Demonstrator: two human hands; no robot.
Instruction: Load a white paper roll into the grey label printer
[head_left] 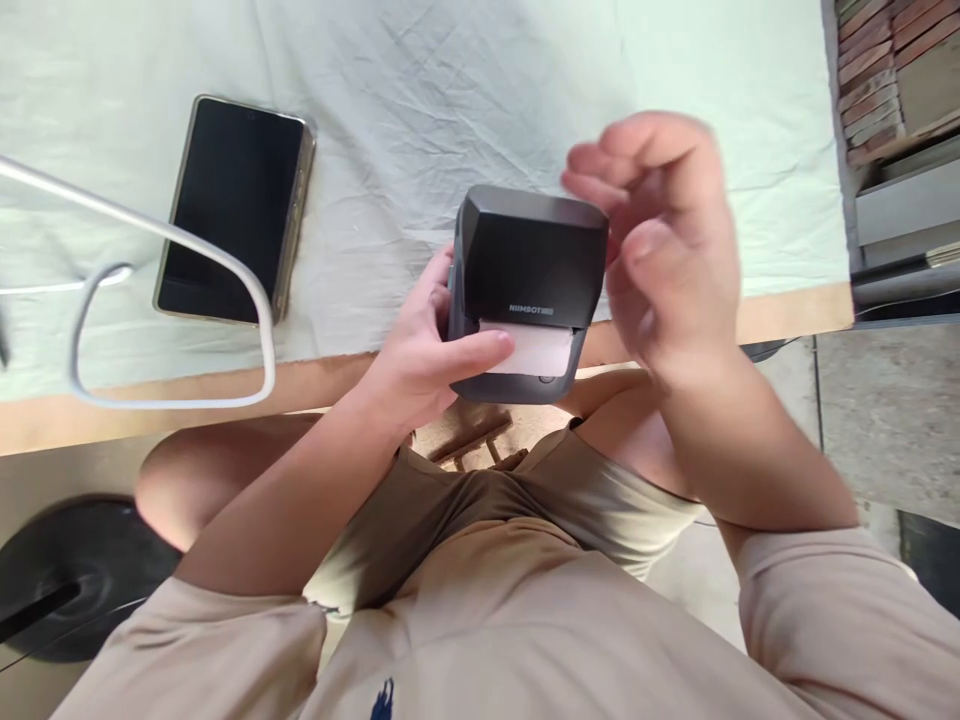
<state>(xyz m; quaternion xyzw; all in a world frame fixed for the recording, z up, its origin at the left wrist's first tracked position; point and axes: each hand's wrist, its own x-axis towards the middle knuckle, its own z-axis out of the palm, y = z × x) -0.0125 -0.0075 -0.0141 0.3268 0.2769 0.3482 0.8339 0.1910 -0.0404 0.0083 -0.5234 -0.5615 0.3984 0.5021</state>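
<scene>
We see a desk (450,80) under pale green cloth, grey concrete floor (885,420) and stacked bricks (870,70) at right.

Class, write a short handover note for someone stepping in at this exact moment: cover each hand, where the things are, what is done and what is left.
Left hand: grips the dark label printer from its left side, thumb lying across the white label at the slot.
Right hand: blurred, fingers loosely curled beside the printer's right edge, holding nothing.
Printer: held above the lap at the table edge.
Phone: screen dark, lying on the pale cloth, with a white cable looping near it.
Done: a label shows at the slot.
Left: the label is not yet off the printer.
</scene>
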